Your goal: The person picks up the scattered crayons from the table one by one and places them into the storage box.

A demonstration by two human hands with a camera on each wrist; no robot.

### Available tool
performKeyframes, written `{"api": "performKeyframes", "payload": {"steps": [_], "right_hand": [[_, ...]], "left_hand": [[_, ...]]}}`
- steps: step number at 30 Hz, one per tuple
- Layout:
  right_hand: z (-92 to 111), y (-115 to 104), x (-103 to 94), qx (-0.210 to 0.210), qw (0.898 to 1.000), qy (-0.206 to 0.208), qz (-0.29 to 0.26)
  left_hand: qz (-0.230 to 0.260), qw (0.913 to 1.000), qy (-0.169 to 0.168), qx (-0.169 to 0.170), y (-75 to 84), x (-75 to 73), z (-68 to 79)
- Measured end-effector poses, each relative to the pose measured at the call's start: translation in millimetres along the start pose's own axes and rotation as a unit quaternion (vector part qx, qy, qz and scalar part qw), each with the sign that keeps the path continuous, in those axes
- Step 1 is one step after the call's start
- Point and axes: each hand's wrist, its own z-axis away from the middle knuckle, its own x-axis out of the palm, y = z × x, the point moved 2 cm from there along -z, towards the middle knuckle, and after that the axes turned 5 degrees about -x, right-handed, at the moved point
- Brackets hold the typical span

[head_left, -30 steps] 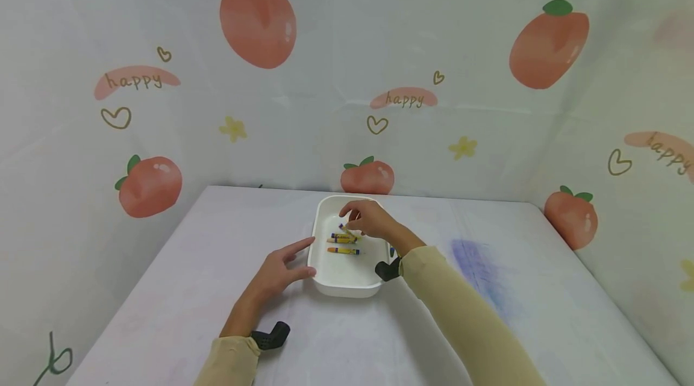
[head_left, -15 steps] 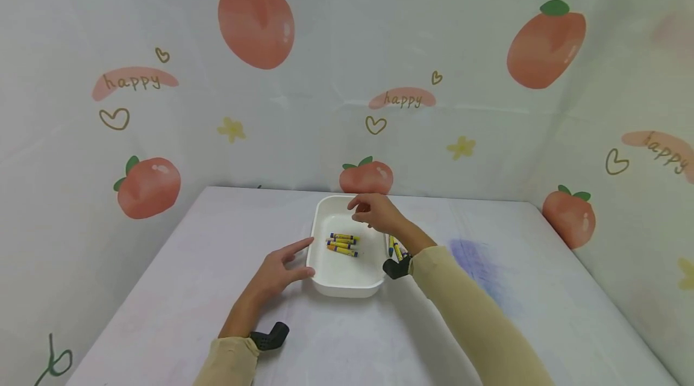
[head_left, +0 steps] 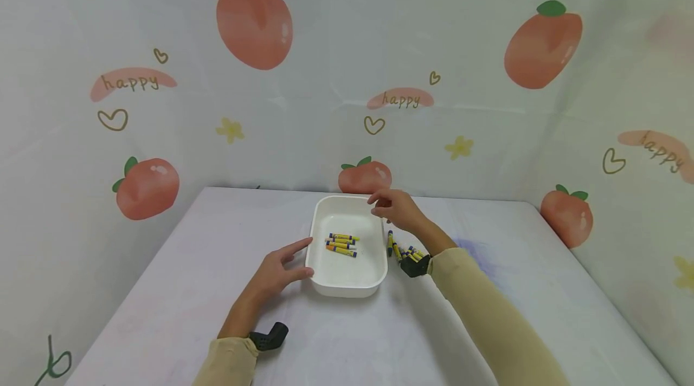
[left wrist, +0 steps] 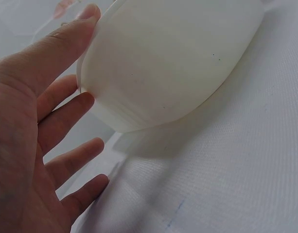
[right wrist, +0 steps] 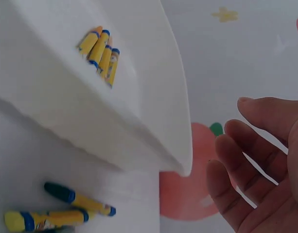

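Note:
A white plastic tray [head_left: 347,274] stands on the table, with several yellow-wrapped crayons [head_left: 341,244] lying side by side inside it. My left hand [head_left: 273,273] is at the tray's left side. In the left wrist view, that hand [left wrist: 34,126] has its thumb and some fingertips against the tray wall, the other fingers spread. Above the tray's far right corner is my right hand [head_left: 402,211]. The right wrist view shows this hand [right wrist: 265,165] with loosely bent fingers and nothing between them.
More crayons [head_left: 397,250] lie on the table just right of the tray, partly under my right wrist; one has a dark green tip [right wrist: 59,191]. A blue smudge [head_left: 479,256] marks the white table cover. A peach-printed cloth [head_left: 303,73] hangs behind the table.
My right hand has moved right and away from over the tray's middle, uncovering the crayons outside. The tilted crayon in the tray now lies in line with the others. My left hand stays put.

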Motion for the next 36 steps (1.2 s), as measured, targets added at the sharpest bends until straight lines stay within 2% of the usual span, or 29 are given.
{"api": "performKeyframes", "payload": {"steps": [5,13,36], "right_hand": [[8.8,11.4,-8.5,0.002,1.0,0.005,-0.008],[21.9,32.2,-14.8,0.0,1.0,0.002,0.009],[56.4,83.6,-19.6,0.088,0.994,-0.032,0.059]], "left_hand": [[-0.004,1.0,0.0,-0.004,0.5,-0.4,0.0],[-0.008,1.0,0.0,0.003,1.4,-0.9,0.6],[-0.009,1.0,-0.001,-0.001,-0.7,0.7,-1.5]]}}
